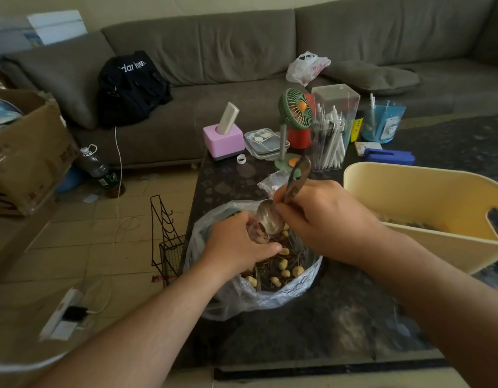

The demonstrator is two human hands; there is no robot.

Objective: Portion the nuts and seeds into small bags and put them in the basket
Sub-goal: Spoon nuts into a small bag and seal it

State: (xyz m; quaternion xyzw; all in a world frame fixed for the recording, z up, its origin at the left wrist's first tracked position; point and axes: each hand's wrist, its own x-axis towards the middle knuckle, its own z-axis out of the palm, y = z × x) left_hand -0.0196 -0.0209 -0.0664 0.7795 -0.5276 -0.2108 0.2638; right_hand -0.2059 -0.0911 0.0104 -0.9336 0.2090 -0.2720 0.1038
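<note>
- Big clear plastic bag (250, 298) of nuts and seeds (281, 268) sits on the dark table (312, 331), near-centre, mouth open upward; pale round nuts mixed with dark seeds show inside.
- Small bag (257, 233) is over the big bag's far-left rim, held in the left hand (236, 245); fingers curled round it, thumb pointing right along the near side. A few nuts seem to be in it already, but the plastic is blurry so not sure.
- Metal spoon (270, 217) bowl is just right of the small bag, touching or nearly touching its mouth, tilted, handle rising far-right.
- Right hand (323, 219) grips the spoon handle, fingers closed round it, sitting right of and just beside the left hand, above the big bag's far-right edge.
- Yellow basket (410, 183) stands right of the hands on the table, near the right forearm; dark contents low inside.
- Farther on the table: green desk fan (295, 107), clear pen holder (334, 127), pink box (224, 141), blue holder (382, 124).
- Grey sofa (242, 51) across the far side with a black bag (130, 88) on it.
- Left on the floor: cardboard box (27, 152), water bottle (98, 168), black wire rack (165, 242).
</note>
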